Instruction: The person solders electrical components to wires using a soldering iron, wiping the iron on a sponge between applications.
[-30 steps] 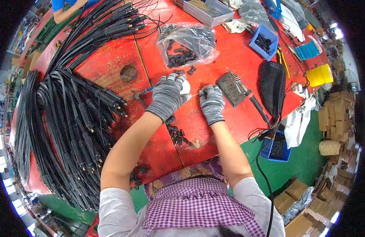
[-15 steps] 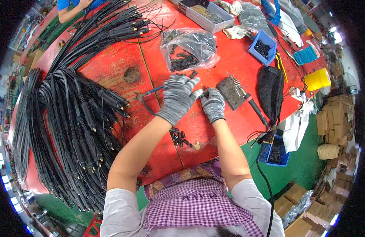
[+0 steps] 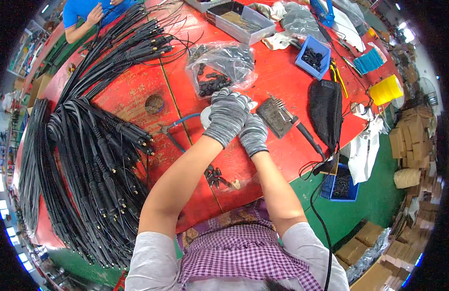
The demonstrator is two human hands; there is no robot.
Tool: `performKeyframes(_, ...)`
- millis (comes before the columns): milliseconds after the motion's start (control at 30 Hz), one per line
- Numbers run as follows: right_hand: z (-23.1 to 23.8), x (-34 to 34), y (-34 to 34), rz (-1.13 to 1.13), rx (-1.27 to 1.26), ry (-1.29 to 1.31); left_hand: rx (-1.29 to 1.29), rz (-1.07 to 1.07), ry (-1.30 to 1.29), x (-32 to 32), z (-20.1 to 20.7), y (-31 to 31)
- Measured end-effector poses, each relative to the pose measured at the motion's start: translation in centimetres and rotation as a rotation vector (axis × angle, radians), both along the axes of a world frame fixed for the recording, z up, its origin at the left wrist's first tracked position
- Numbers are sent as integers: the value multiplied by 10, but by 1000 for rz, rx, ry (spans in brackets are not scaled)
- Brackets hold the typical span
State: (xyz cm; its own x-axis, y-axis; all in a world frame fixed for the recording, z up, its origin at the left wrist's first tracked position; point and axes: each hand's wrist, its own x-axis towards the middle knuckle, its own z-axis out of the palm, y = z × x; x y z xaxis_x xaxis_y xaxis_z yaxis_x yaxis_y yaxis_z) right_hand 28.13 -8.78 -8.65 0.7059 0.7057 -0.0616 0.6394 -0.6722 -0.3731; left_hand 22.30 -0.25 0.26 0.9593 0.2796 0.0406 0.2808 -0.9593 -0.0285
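My left hand (image 3: 228,116), in a grey striped glove, is closed, its fingers curled over something hidden. Pressed against it from the right is my right hand (image 3: 254,135), gloved alike, its fingers mostly covered by the left. A white round piece (image 3: 205,118) shows at the left hand's outer edge; whether it is held or lies on the table cannot be told. Blue-handled pliers (image 3: 180,121) lie left of the hands. Just beyond them sits a clear plastic bag (image 3: 244,65) of small black parts. A soldering iron (image 3: 309,138) rests by a dark block (image 3: 274,119) on the right.
Bundles of black cables (image 3: 96,145) cover the left of the red table (image 3: 239,182). Small black pieces (image 3: 216,177) lie near the front edge. A blue bin (image 3: 313,57), black pouch (image 3: 325,114) and yellow spool (image 3: 385,90) stand right. Across the table is another person's hand (image 3: 94,14).
My hands have drawn together, the left now overlapping the right. The white round piece has come into sight beside the left hand. The whole view has shifted slightly.
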Motion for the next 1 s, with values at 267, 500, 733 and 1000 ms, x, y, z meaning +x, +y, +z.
performKeyframes(267, -3, 0, 0, -21, 78, -4, -361, 45, -559, -6, -14, 2)
performKeyframes(500, -7, 1, -1, -3, 69, -39, -670, 41, -604, -5, -3, 4)
performKeyframes(733, -7, 0, -1, 7, 114, -38, -782, 91, -626, -3, 0, 2)
performKeyframes(1000, -7, -3, -1, -4, 179, -77, -866, 54, -482, -3, 2, 14)
